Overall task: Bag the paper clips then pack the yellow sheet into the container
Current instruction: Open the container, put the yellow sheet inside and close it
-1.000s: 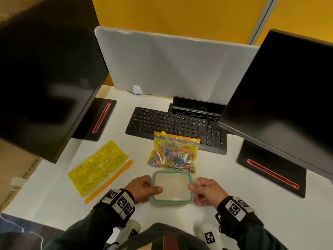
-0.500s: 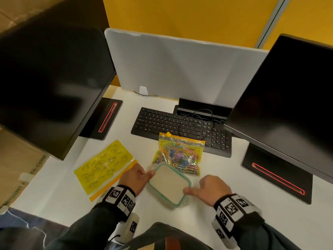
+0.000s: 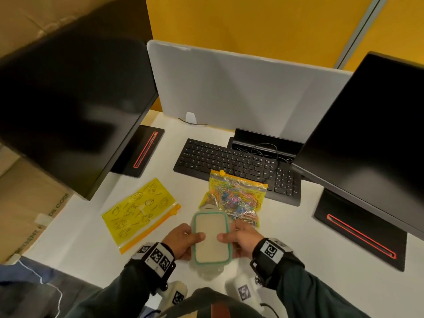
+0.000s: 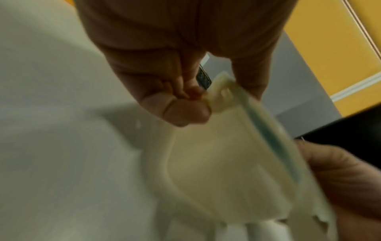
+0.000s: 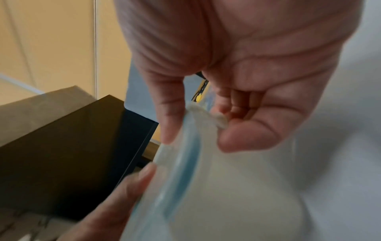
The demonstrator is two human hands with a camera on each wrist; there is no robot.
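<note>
A translucent container (image 3: 211, 239) with a teal-rimmed lid is held between my two hands near the desk's front edge. My left hand (image 3: 191, 239) grips its left side, thumb on the lid, and my right hand (image 3: 229, 239) grips the right side the same way. In the left wrist view my fingers (image 4: 185, 112) curl at the container (image 4: 216, 163) corner tab. In the right wrist view thumb and fingers (image 5: 237, 133) pinch the container (image 5: 226, 187) rim. A zip bag of coloured paper clips (image 3: 237, 198) lies just beyond. The yellow sheet (image 3: 140, 210) lies flat to the left.
A black keyboard (image 3: 236, 166) sits behind the bag, with a cable over it. Two dark monitors (image 3: 68, 106) (image 3: 371, 138) overhang both sides, their bases (image 3: 140, 152) (image 3: 358, 232) on the white desk (image 3: 298, 237). A grey divider (image 3: 241, 88) closes the back.
The container has turned from lying crosswise to pointing lengthwise away from me. Both hands have shifted to its long sides, thumbs now on the lid.
</note>
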